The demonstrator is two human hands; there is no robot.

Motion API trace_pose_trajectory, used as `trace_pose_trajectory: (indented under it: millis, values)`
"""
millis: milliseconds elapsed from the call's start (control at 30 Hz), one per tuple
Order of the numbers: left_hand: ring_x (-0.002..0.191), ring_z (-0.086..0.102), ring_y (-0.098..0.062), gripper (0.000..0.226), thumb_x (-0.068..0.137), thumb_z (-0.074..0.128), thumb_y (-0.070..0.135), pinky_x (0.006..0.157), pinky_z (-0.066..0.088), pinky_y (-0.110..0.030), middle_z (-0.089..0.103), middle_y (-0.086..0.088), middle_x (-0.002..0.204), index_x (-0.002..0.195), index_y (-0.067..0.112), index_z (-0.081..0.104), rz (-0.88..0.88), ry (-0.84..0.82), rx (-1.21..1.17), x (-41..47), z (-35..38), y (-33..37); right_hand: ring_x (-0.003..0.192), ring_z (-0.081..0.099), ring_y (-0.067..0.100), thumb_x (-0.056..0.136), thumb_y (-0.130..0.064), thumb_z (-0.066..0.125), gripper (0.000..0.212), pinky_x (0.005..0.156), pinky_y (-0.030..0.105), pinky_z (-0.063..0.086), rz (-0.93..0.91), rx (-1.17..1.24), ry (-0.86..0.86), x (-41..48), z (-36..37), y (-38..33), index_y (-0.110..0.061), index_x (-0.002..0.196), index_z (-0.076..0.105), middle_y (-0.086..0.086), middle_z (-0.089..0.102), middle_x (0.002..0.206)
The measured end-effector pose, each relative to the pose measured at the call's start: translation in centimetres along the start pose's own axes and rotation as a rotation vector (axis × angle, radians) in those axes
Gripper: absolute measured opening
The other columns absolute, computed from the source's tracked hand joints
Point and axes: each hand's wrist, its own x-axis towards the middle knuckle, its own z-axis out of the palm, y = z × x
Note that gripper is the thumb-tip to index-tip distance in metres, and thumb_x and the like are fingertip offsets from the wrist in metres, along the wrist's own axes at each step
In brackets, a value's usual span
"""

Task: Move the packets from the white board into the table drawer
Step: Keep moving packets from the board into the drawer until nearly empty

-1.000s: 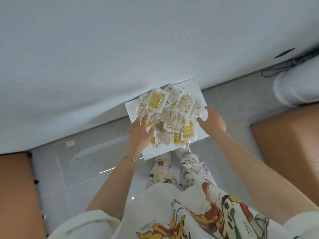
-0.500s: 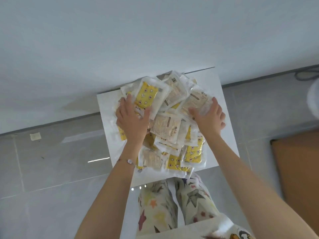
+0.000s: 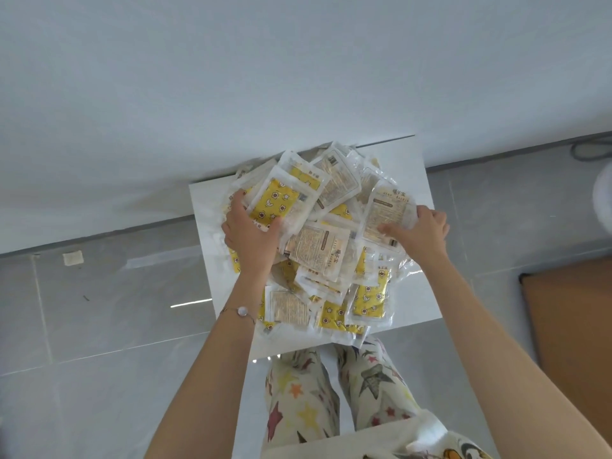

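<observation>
Grey floor tiles (image 3: 99, 326) are carrying the white board (image 3: 410, 180), where both hands are closing on the heaped packets (image 3: 318, 246) (drawer unseen), left hand (image 3: 251, 236) gripping its left flank, right hand (image 3: 420, 230) pinching its right.

Both hands (image 3: 251, 240) now w/ grip on packets (image 3: 318, 246), prev. flat atop.

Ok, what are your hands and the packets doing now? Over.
Left hand and right hand grasping packets. Pile on white board. Drawer not visible.
</observation>
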Motion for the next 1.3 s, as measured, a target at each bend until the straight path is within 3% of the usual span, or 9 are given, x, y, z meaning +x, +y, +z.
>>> trace_pose_trajectory:
  millis: [167, 300, 567, 667, 767, 900, 1033, 1100, 1300]
  values:
    - [0.129, 0.045, -0.021, 0.071, 0.081, 0.074, 0.023, 0.111, 0.029, -0.055, 0.047, 0.001, 0.136, 0.142, 0.024, 0.037, -0.047, -0.048, -0.083, -0.6, 0.0, -0.5, 0.118, 0.044, 0.027, 0.074, -0.023, 0.079, 0.058, 0.099, 0.047, 0.043, -0.048, 0.132, 0.075, -1.0, -0.4, 1.4, -0.01, 0.12, 0.047, 0.008, 0.046, 0.123]
    - [0.127, 0.045, -0.021, 0.068, 0.083, 0.071, 0.023, 0.109, 0.031, -0.056, 0.047, -0.002, 0.135, 0.142, 0.029, 0.039, -0.021, -0.076, -0.041, -0.9, -0.2, -0.5, 0.104, 0.055, 0.023, 0.079, -0.02, 0.075, 0.043, 0.09, 0.045, 0.051, -0.092, 0.233, 0.162, -2.5, -0.5, 2.4, -0.015, 0.114, 0.052, 0.002, 0.058, 0.112]
    - [0.12, 0.046, -0.026, 0.06, 0.078, 0.075, 0.018, 0.1, 0.042, -0.042, 0.043, -0.01, 0.131, 0.131, 0.018, 0.048, -0.01, -0.059, 0.024, -1.4, 0.1, -0.3, 0.118, 0.044, 0.027, 0.08, -0.012, 0.071, 0.038, 0.102, 0.049, 0.038, -0.222, 0.098, 0.246, -2.7, -0.8, 2.6, -0.007, 0.114, 0.053, 0.001, 0.053, 0.11]
    - [0.124, 0.039, -0.029, 0.06, 0.075, 0.078, 0.018, 0.099, 0.041, -0.039, 0.038, -0.01, 0.136, 0.127, 0.011, 0.049, -0.003, -0.035, 0.075, -1.8, -0.1, -0.4, 0.105, 0.054, 0.023, 0.085, -0.01, 0.066, 0.036, 0.087, 0.04, 0.049, -0.195, 0.175, 0.141, -2.6, -1.4, 2.8, -0.012, 0.117, 0.049, -0.002, 0.056, 0.106]
    - [0.123, 0.04, -0.029, 0.057, 0.074, 0.078, 0.021, 0.1, 0.041, -0.042, 0.046, -0.009, 0.134, 0.123, 0.008, 0.051, -0.007, -0.011, 0.081, -2.1, -0.5, -0.2, 0.097, 0.055, 0.017, 0.089, -0.009, 0.061, 0.038, 0.07, 0.026, 0.046, -0.161, 0.222, 0.055, -2.4, -2.0, 2.7, -0.012, 0.122, 0.044, -0.004, 0.055, 0.108]
    - [0.112, 0.053, -0.024, 0.043, 0.077, 0.073, 0.022, 0.092, 0.049, -0.044, 0.061, -0.003, 0.116, 0.115, 0.015, 0.055, 0.019, -0.005, 0.002, -2.7, -1.2, -0.3, 0.106, 0.055, 0.02, 0.089, -0.007, 0.061, 0.046, 0.076, 0.031, 0.048, -0.131, 0.266, -0.026, -1.9, -2.6, 2.2, -0.012, 0.129, 0.039, 0.003, 0.055, 0.119]
    - [0.088, 0.062, -0.004, 0.034, 0.087, 0.067, 0.012, 0.075, 0.051, -0.02, 0.062, 0.008, 0.107, 0.114, 0.023, 0.049, -0.055, -0.078, -0.151, -3.7, -2.3, 0.8, 0.104, 0.056, 0.018, 0.09, -0.006, 0.06, 0.045, 0.073, 0.027, 0.048, -0.131, 0.319, -0.011, -2.2, -3.4, 1.3, -0.012, 0.129, 0.039, 0.002, 0.056, 0.119]
    - [0.09, 0.062, -0.004, 0.035, 0.087, 0.066, 0.011, 0.076, 0.05, -0.017, 0.061, 0.007, 0.108, 0.118, 0.015, 0.05, -0.098, -0.049, -0.188, -4.0, -2.8, 1.1, 0.103, 0.057, 0.017, 0.09, -0.006, 0.06, 0.046, 0.072, 0.023, 0.049, -0.113, 0.408, 0.011, -2.7, -4.0, 0.8, -0.013, 0.13, 0.039, 0.002, 0.057, 0.119]
    - [0.085, 0.062, -0.003, 0.043, 0.086, 0.068, 0.011, 0.068, 0.048, -0.014, 0.061, 0.007, 0.102, 0.122, 0.015, 0.047, -0.247, -0.017, -0.299, -4.8, -4.6, 1.3, 0.1, 0.062, 0.014, 0.087, -0.008, 0.067, 0.046, 0.076, 0.029, 0.053, -0.082, 0.556, -0.047, -4.7, -4.7, -0.7, -0.016, 0.124, 0.041, 0.0, 0.06, 0.114]
